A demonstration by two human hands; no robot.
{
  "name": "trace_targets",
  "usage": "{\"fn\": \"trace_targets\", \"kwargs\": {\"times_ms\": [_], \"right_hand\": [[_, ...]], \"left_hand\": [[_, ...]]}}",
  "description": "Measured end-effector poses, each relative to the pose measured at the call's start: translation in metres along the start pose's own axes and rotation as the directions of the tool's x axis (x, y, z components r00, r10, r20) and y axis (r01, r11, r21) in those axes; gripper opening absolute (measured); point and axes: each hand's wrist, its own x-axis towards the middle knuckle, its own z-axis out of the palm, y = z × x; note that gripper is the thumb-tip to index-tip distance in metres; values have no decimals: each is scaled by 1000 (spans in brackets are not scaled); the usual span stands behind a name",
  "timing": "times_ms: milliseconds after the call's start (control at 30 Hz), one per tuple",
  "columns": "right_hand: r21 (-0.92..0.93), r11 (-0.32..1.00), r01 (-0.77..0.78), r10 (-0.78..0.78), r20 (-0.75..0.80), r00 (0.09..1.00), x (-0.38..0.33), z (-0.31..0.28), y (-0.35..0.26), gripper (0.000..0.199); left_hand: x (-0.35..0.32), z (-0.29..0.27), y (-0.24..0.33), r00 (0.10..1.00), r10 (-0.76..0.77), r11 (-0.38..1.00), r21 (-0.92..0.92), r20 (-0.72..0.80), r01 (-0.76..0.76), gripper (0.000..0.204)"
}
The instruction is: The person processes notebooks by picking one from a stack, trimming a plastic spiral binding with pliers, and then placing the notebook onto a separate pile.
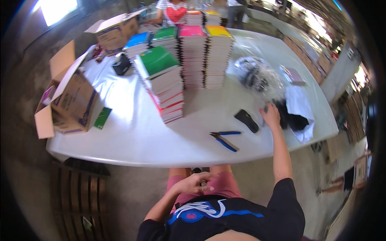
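White table [132,132]: right hand [271,114] outstretched; left hand [195,182] on lap.

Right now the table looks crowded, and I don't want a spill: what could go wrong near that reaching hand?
The right hand reaches beside a dark cloth and white bag at the table edge; a tug could drag them off. The blue-handled pliers lie near the front rim and might get swept down. The leaning notebook stack could topple if the table is bumped.

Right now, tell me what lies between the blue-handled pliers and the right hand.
In the head view, a flat black object lies on the white table between the blue-handled pliers and the right hand.
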Motion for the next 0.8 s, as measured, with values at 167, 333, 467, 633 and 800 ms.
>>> {"fn": "trace_targets", "kwargs": {"times_ms": [167,333,467,633,800], "right_hand": [[-99,984,-152,171,235,957,22,50,31,56],[-93,942,-322,333,348,876,31,-3,10,60],[-87,930,-358,368,242,898,39,-62,8,33],[716,698,17,-95,69,993,60,-129,-121,26],[773,629,84,-304,145,942,101,-156,-283,44]], "left_hand": [[-43,-60,102,770,508,845,395,-387,-359,37],[-73,-115,106,161,470,853,400,-868,-335,26],[-66,-140,136,163,650,756,654,-743,-33,37],[-21,-158,140,167,799,556,815,-578,161,53],[8,-168,144,0,724,687,721,-690,86,59]]}}
